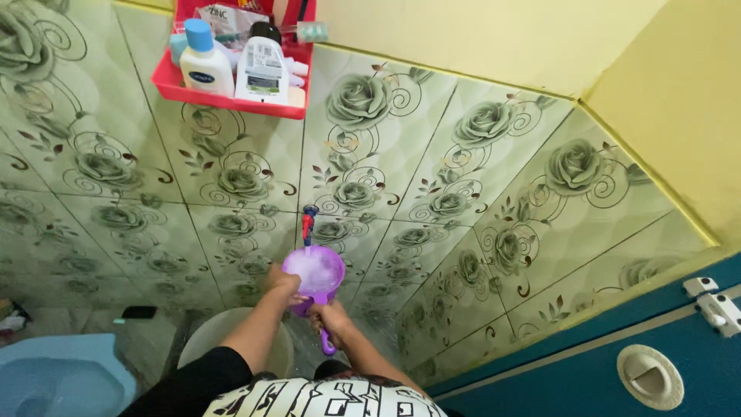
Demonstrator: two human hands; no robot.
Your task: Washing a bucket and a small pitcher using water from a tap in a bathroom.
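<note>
Purple plastic dipper [312,272], rigid and light but growing heavier with foamy water, sits under the small tap [309,222] at centre. Left hand [281,283] apparently grips its rim, fingers curled; right hand [330,316] wraps the handle, the safest hold. At 11 o'clock, red shelf [231,102]: white bottle, blue cap [204,66]; white bottle, dark cap [262,68].

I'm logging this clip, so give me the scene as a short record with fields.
Place: tiled bathroom wall with rose pattern
Left hand: on the rim of the purple dipper
Right hand: grips the dipper's handle
Dipper: under the small wall tap, foamy water inside
Below: pale bucket
Above: red shelf with bottles
Lower left: blue toilet
Lower right: blue door
</note>
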